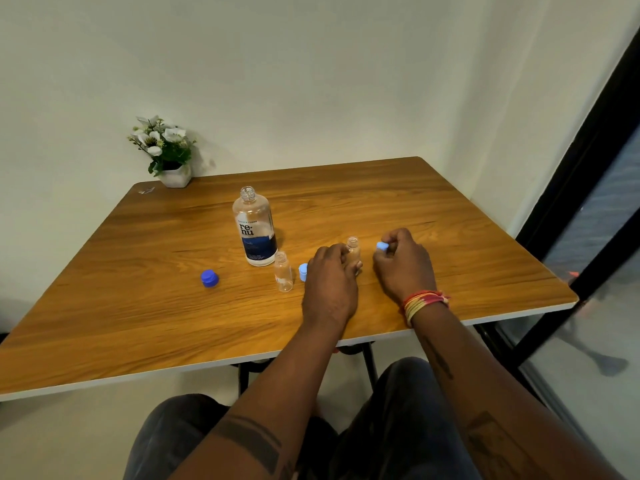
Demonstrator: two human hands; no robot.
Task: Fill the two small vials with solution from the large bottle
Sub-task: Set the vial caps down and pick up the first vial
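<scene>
The large clear bottle [255, 230] with a dark blue label stands uncapped in the middle of the wooden table [138, 306]. Its dark blue cap [209, 278] lies to the left. One small clear vial [283, 271] stands open just right of the bottle, with a light blue cap [303, 271] beside it. My left hand [330, 282] grips the second small vial [353, 249], which is upright and uncapped. My right hand [403, 263] pinches that vial's light blue cap [381, 246] just to the right of its mouth.
A white pot of artificial white flowers [166, 150] stands at the table's far left corner, by a small clear scrap [147, 191]. A wall runs behind the table. A black-framed glass panel [595, 202] stands close on the right. My knees are under the near edge.
</scene>
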